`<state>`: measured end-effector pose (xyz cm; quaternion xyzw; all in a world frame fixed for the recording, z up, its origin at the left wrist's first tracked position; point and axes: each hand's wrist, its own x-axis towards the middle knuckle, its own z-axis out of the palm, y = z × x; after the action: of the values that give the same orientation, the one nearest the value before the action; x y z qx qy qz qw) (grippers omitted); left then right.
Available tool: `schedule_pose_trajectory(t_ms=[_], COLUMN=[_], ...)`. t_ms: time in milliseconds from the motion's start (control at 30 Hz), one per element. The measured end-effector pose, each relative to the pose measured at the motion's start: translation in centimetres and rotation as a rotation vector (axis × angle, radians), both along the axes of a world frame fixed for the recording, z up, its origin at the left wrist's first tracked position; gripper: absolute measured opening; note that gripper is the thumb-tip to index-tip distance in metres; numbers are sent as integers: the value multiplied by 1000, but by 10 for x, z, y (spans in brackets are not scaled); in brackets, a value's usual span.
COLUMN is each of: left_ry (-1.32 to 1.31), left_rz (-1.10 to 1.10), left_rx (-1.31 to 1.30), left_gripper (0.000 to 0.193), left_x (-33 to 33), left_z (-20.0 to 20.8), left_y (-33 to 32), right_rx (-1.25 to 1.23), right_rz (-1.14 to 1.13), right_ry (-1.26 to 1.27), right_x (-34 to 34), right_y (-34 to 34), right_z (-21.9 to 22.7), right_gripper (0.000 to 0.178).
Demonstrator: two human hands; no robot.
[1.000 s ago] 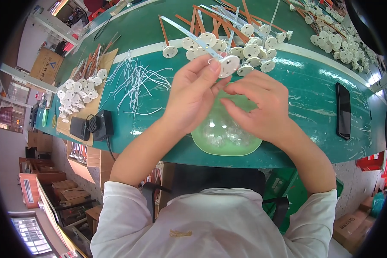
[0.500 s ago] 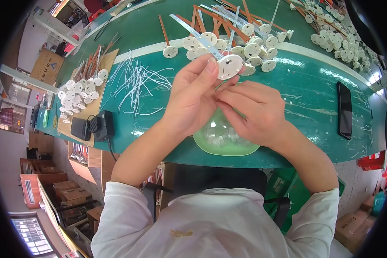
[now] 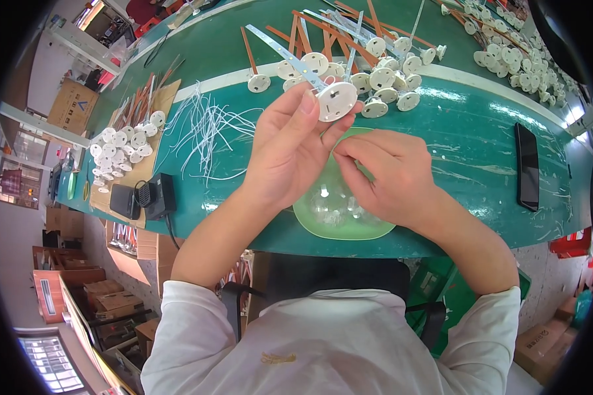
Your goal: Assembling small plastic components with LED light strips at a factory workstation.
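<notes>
My left hand (image 3: 284, 141) grips a white round end cap (image 3: 337, 103) between thumb and fingers. A long pale strip with small yellowish dots (image 3: 282, 51), seemingly an LED strip, runs from the cap up and to the left. My right hand (image 3: 396, 172) is just below and right of the cap, apart from it. Its thumb and forefinger pinch together, and anything between them is too small to make out. Under both hands sits a light green bowl (image 3: 346, 232) holding small clear plastic pieces (image 3: 333, 205).
Behind my hands lie white caps with orange and pale strips (image 3: 382, 78); another pile (image 3: 527, 66) is far right. Left are loose white wires (image 3: 207, 131), a capped-strip heap (image 3: 122, 141) on cardboard and a black power adapter (image 3: 158, 196). A black phone (image 3: 526, 168) lies right.
My left hand has shifted slightly left with the cap and strip. The gap to my right hand has widened, and more of the bowl shows between them.
</notes>
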<state>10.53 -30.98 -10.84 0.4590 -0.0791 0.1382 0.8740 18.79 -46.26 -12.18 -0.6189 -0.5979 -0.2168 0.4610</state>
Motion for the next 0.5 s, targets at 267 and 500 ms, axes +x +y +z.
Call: schedule_pose_trajectory(t_ms=[267, 500], left_ry=[-27, -19], left_rz=[10, -1], left_rx=[-64, -75], left_gripper=[39, 37], left_x=[0, -2], left_z=[-3, 1], left_y=[-5, -6], right_rx=[100, 189], right_rz=[-60, -138], right_ry=[3, 28], right_x=[2, 7], right_y=[-9, -11], right_z=[15, 22], right_gripper=[16, 15])
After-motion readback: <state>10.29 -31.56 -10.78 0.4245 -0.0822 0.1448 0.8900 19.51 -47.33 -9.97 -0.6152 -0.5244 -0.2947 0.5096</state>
